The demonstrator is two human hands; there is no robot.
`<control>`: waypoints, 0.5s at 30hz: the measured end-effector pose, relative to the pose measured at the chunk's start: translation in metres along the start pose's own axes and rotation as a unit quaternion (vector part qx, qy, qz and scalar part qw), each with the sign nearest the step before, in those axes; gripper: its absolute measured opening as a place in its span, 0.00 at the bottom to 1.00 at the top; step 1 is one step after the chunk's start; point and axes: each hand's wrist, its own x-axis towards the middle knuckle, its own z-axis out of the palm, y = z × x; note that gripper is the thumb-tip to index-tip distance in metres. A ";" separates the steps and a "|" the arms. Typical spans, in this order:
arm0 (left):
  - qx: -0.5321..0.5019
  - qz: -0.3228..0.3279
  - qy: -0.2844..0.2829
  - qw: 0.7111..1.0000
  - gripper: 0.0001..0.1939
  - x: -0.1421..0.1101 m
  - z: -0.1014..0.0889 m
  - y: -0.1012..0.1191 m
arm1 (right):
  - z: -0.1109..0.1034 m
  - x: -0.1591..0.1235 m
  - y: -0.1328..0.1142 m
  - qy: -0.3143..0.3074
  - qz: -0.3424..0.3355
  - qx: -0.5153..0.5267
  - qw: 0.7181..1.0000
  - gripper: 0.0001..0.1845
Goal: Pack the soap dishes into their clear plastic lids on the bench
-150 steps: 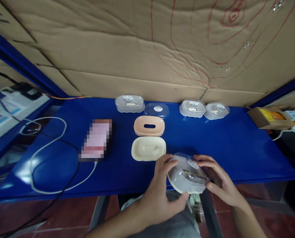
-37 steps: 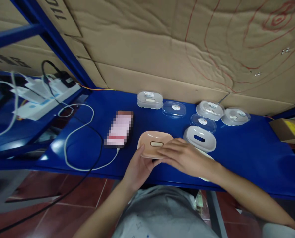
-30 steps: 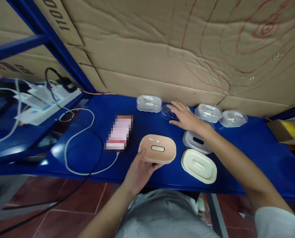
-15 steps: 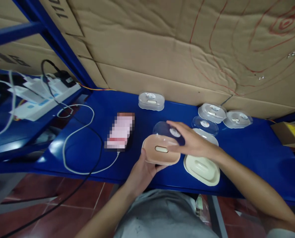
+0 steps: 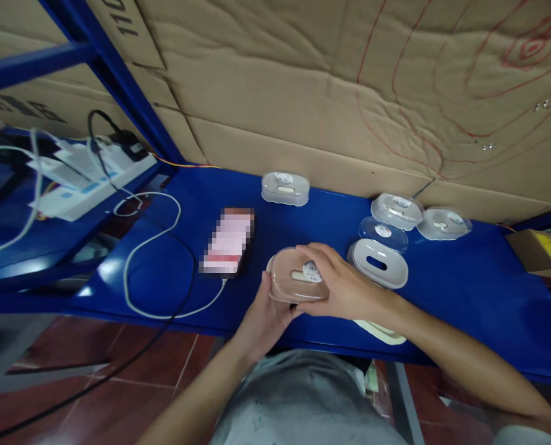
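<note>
My left hand (image 5: pixel 264 322) is closed around the left side and underside of a peach oval box (image 5: pixel 282 284), which has a slot in its top with a pale piece in it. Over this box sits a clear plastic lid (image 5: pixel 311 272) bearing a round label. My right hand (image 5: pixel 342 285) grips the lid and box from the right, fingers at the far edge and thumb at the near one. Behind my right forearm, partly covered, lies a cream oval part (image 5: pixel 383 334). A white oval tray (image 5: pixel 393 272) with a dark slot stands beyond it.
A loose clear lid (image 5: pixel 370 230) lies behind the tray. Lidded boxes (image 5: pixel 285 188) stand along the cardboard wall (image 5: pixel 266 93). Left are a blurred-out phone (image 5: pixel 229 241) with a white cable (image 5: pixel 127 272) and a power strip (image 5: pixel 71 204). A carton (image 5: pixel 537 250) sits far right.
The clear lid has come down from behind onto the peach box, and my right hand has moved nearer and now wraps the box's right side. The white tray is more visible, the cream part less.
</note>
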 end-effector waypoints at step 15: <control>-0.020 -0.016 0.072 0.997 0.37 0.005 0.007 0.006 | -0.010 0.099 0.049 -0.031 0.013 -0.134 0.990 0.55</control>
